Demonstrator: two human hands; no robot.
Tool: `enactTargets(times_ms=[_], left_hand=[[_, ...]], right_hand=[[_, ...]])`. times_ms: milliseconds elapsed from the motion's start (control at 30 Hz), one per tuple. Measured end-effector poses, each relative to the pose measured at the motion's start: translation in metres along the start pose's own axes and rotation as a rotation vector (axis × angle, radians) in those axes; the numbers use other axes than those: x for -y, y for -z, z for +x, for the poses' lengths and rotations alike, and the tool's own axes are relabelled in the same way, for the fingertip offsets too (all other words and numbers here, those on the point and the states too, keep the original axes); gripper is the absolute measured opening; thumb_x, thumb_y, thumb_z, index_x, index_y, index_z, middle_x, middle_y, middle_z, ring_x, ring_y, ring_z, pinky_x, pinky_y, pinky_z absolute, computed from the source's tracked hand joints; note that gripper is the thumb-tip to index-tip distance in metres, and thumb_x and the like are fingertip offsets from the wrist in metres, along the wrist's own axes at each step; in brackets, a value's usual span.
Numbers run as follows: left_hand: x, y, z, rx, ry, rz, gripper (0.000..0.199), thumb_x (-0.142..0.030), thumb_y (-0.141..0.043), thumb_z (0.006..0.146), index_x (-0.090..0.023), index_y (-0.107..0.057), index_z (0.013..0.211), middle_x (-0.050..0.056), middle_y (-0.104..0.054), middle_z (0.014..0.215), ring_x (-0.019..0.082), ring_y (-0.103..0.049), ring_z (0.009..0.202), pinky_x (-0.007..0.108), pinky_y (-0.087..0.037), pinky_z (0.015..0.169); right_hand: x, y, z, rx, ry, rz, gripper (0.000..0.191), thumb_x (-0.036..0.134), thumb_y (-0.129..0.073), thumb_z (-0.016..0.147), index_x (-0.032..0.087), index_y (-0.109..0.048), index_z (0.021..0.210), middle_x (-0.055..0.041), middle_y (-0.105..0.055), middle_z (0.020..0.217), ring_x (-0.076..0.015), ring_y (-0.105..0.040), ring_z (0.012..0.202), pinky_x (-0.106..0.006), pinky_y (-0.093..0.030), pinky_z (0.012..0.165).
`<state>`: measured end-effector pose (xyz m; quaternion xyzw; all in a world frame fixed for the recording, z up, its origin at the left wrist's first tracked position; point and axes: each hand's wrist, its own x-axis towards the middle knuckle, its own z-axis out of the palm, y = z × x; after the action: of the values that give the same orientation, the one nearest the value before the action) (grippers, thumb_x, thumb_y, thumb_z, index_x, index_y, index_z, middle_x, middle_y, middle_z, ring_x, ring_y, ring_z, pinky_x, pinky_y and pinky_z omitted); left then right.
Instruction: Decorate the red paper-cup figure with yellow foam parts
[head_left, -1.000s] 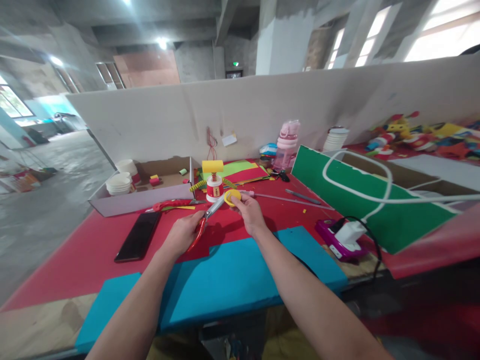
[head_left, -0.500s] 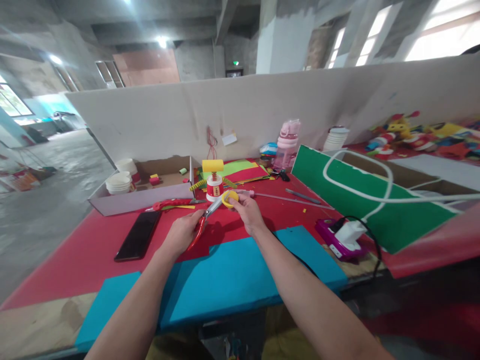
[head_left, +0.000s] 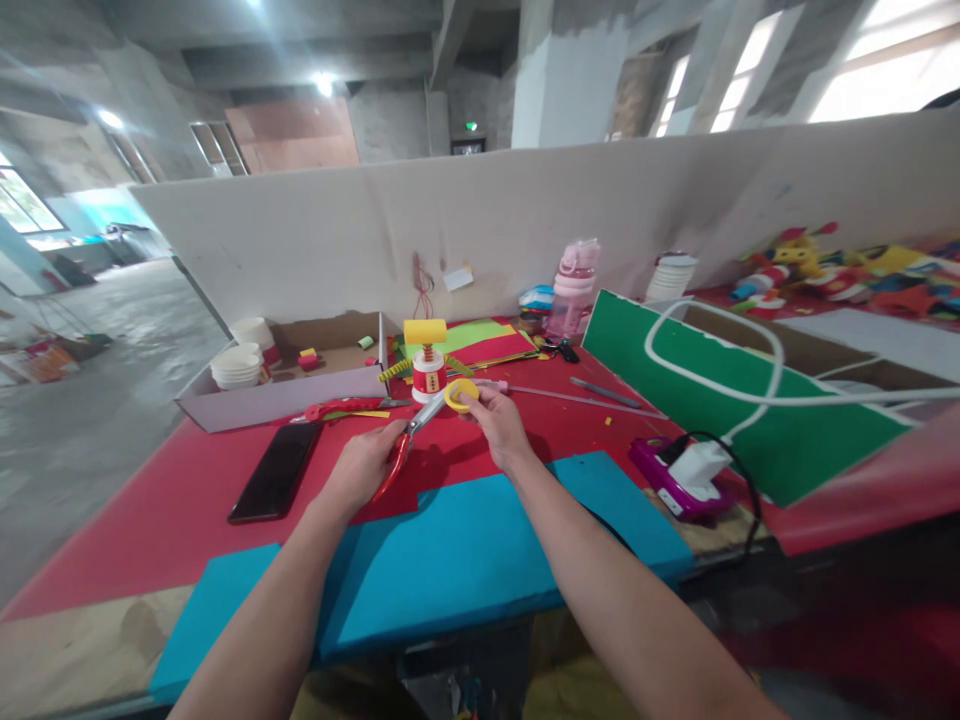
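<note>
My left hand (head_left: 369,462) is closed on the red handles of a pair of scissors (head_left: 422,416), whose blades point up and right. Between the fingertips of my right hand (head_left: 496,418) is a round yellow piece (head_left: 460,396), and the blade tips reach its left edge. Just behind the blades stands a white and red paper cup figure (head_left: 429,377) with a yellow roll (head_left: 425,332) on top and green folded strips at its sides.
A phone (head_left: 275,472) and an open box (head_left: 285,400) with cups lie left. Blue sheets (head_left: 450,560) cover the near edge. At right are a purple power strip (head_left: 679,485), a green board (head_left: 720,390) and a white cable. A pink bottle (head_left: 574,290) stands behind.
The yellow piece has turned slightly in my right fingers. Both hands have hardly moved.
</note>
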<state>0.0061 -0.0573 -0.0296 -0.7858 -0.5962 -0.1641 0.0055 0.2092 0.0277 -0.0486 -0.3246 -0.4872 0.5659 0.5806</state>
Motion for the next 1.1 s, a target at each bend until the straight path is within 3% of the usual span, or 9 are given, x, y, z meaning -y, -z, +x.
enactTargets(times_ms=[300,800,1100], left_hand=[[0.0004,0.0,0.0002,0.006,-0.016,-0.007,0.02,-0.027,-0.043,0.091,-0.02,-0.054,0.105,0.005,-0.067,0.081,0.021,-0.064,0.076,0.024,-0.038,0.063],[0.0008,-0.0003,0.0017,0.029,0.022,0.028,0.03,-0.03,-0.042,0.091,-0.022,-0.052,0.118,0.009,-0.069,0.1,0.022,-0.066,0.088,0.025,-0.042,0.068],[0.0005,0.0002,0.0005,0.028,0.018,0.033,0.026,-0.029,-0.04,0.092,-0.022,-0.053,0.113,0.008,-0.07,0.093,0.023,-0.066,0.084,0.025,-0.041,0.065]], right_hand=[[0.0006,-0.0009,0.0009,-0.023,-0.014,0.046,0.032,0.044,-0.075,0.062,0.019,-0.072,0.081,-0.0041,-0.071,0.086,-0.0182,-0.062,0.078,-0.03,-0.051,0.068],[-0.002,-0.0019,0.0007,0.049,0.01,-0.062,0.036,0.048,-0.075,0.059,0.018,-0.071,0.08,-0.0024,-0.069,0.08,-0.0192,-0.061,0.079,-0.031,-0.051,0.07],[-0.0005,-0.0014,-0.0009,0.045,0.026,-0.081,0.031,0.046,-0.072,0.064,0.018,-0.07,0.077,-0.0006,-0.066,0.076,-0.0163,-0.059,0.073,-0.029,-0.05,0.069]])
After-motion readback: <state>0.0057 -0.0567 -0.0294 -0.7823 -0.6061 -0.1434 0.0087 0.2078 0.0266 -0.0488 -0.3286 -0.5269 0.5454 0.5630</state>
